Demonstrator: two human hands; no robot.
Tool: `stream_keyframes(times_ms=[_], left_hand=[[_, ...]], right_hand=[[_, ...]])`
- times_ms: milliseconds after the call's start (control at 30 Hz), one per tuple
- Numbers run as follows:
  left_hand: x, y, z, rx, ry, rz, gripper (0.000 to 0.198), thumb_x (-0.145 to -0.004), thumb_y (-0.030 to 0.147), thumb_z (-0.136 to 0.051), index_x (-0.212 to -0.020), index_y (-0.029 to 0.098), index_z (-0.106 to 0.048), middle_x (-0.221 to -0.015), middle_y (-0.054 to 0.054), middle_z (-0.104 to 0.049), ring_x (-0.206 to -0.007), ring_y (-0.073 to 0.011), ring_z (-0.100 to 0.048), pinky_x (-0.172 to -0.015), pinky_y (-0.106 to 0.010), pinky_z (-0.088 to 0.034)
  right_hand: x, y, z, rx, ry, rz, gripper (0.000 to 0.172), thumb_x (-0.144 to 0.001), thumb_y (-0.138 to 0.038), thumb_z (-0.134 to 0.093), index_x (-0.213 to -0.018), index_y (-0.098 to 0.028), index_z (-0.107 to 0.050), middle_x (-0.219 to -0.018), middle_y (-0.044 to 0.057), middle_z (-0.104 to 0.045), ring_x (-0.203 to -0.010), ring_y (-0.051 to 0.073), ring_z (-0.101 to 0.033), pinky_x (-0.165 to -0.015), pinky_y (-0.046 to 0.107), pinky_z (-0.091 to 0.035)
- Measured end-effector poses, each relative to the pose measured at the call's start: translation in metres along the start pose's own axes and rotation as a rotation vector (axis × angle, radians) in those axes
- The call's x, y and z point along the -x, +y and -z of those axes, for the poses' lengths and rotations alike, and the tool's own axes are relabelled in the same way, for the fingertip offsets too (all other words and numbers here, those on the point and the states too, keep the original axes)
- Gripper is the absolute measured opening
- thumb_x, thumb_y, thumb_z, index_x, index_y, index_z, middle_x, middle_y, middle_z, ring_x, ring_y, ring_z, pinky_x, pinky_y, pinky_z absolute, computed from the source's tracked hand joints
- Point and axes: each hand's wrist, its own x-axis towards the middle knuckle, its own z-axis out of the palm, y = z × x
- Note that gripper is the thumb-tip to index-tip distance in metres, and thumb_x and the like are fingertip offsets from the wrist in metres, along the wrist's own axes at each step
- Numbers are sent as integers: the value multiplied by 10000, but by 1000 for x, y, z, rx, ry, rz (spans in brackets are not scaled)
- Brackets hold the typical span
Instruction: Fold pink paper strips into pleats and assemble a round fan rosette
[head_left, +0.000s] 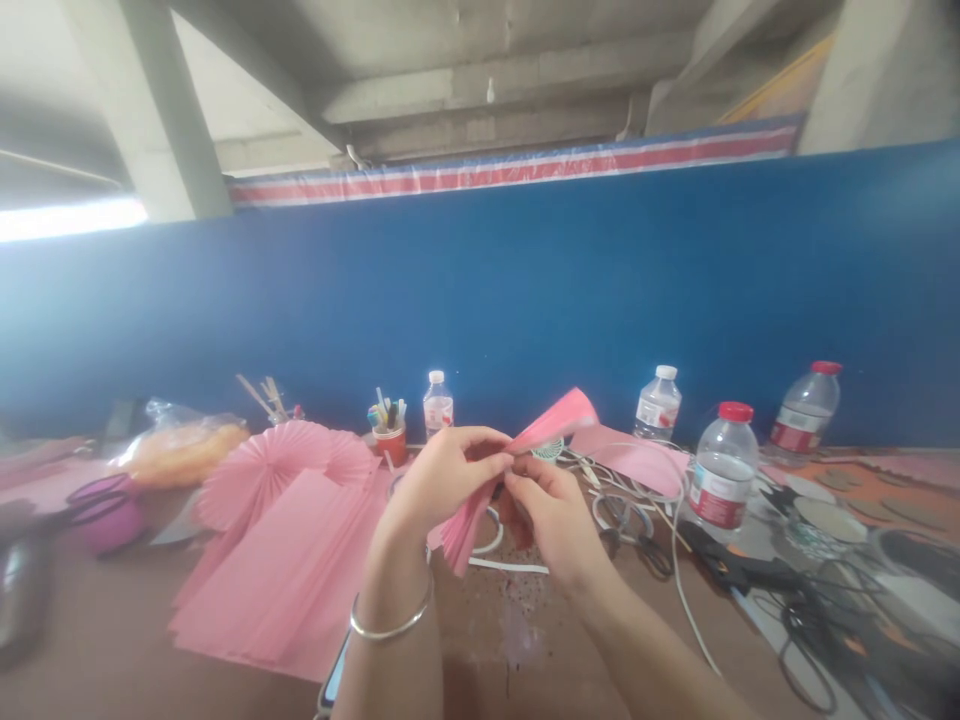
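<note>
Both my hands are raised over the table and pinch a strip of pleated pink paper [556,418] at its middle. My left hand [442,475], with a silver bangle on the wrist, grips it from above with closed fingers. From below, my right hand [547,515] pinches the same spot. One end of the folded paper fans up to the right, the other fans down between my wrists. Left of my hands, a stack of pleated pink sheets [285,570] lies on the table with finished pink paper fans [281,465] behind it.
Plastic water bottles [721,465] stand along the back and right, and a red cup of pens [390,435] is at the back. White cables, scissors [634,530] and a black glue gun [742,572] lie right. A purple container [105,510] sits left. A blue wall backs the table.
</note>
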Motion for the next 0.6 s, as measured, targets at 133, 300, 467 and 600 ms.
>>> stream_keyframes(times_ms=[133,300,467,600], left_hand=[[-3,-4,-4,32,5,26,180,-716,276,-508,-799,189,-642,-734,-33,-651,-620,-140,-582,-605,-278,-462],[-8,-5,-11,14,217,19,166,-709,273,-512,-773,190,-642,-671,-19,-634,-586,-134,-566,-514,-239,-438],[-7,-1,-16,76,325,59,199,-704,299,-517,-817,185,-635,-653,-23,-630,-503,-127,-554,-401,-213,-407],[-8,3,-17,32,417,36,173,-697,275,-522,-781,186,-644,-623,-8,-626,-521,-123,-560,-458,-219,-437]], right_hand=[[-2,4,-1,-16,-4,-22,160,-719,-293,-487,-655,-147,-504,-458,-49,-471,-321,43,-351,-314,163,-263],[1,2,-7,-274,-5,-115,144,-677,-207,-514,-805,-150,-547,-586,-16,-570,-407,68,-477,-393,175,-363],[6,-3,-8,-552,-85,-228,284,-664,-195,-523,-942,-139,-543,-783,57,-632,-581,127,-592,-557,248,-471],[8,-8,-8,-641,-55,-259,253,-661,-150,-523,-911,-123,-555,-806,66,-641,-636,135,-609,-644,267,-492]])
